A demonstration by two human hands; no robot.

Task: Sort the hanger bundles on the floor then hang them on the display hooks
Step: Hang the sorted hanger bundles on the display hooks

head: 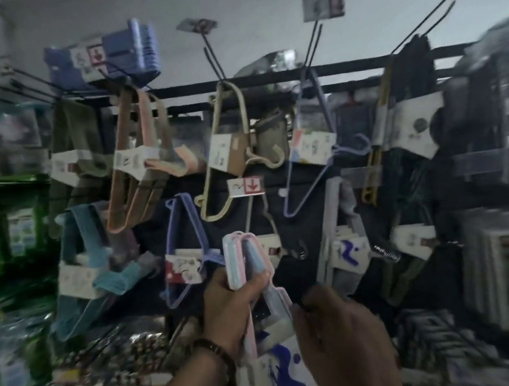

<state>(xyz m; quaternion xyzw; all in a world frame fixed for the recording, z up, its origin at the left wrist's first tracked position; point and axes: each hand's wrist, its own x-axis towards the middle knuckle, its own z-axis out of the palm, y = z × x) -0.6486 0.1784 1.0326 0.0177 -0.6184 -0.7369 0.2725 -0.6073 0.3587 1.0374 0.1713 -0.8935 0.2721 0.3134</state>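
A left hand (226, 299) with a beaded bracelet (214, 349) at the wrist grips a pastel pink and blue hanger bundle (234, 261), held well below the black display rail (344, 68). The right hand (340, 334) curls against the bundle's lower edge, though blur hides whether it grips. A beige hanger bundle (230, 151) and a lilac hanger bundle (309, 155) hang just below the rail.

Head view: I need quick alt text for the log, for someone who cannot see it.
A left hand grips a pink-and-blue hanger bundle raised before a dark display rack. The right hand is at the bundle's lower part, its grip unclear. Other labelled hanger bundles hang from the hooks; the picture is motion-blurred.
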